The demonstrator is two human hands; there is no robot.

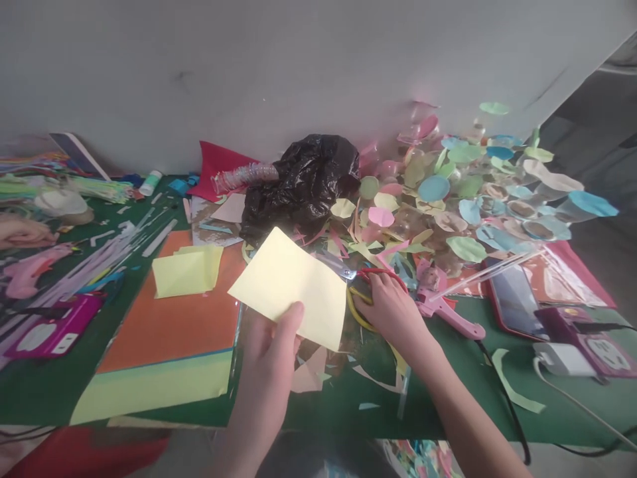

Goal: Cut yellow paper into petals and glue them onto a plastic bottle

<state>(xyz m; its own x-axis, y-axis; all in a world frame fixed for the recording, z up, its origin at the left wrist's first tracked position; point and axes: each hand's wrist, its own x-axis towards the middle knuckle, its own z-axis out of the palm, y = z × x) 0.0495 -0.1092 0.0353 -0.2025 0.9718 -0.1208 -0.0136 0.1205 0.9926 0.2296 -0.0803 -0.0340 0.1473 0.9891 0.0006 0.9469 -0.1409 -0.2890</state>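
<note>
My left hand (276, 338) holds a square of pale yellow paper (293, 285), thumb on top and the other fingers beneath it. The paper is tilted above the green table. To its right, my right hand (391, 302) is closed on scissors (371, 272) with red and yellow handles. The scissor blades point left, and their tips are partly hidden behind the paper. More yellow paper pieces (186, 271) lie on an orange sheet (174, 325) at the left.
A black plastic bag (308, 179) sits by the wall. Paper-topped clear plastic pieces (462, 192) are heaped back right. A pink glue gun (448, 312), a phone (515, 299) and power sockets (592, 345) lie right. Another person's hand (24, 232) is far left.
</note>
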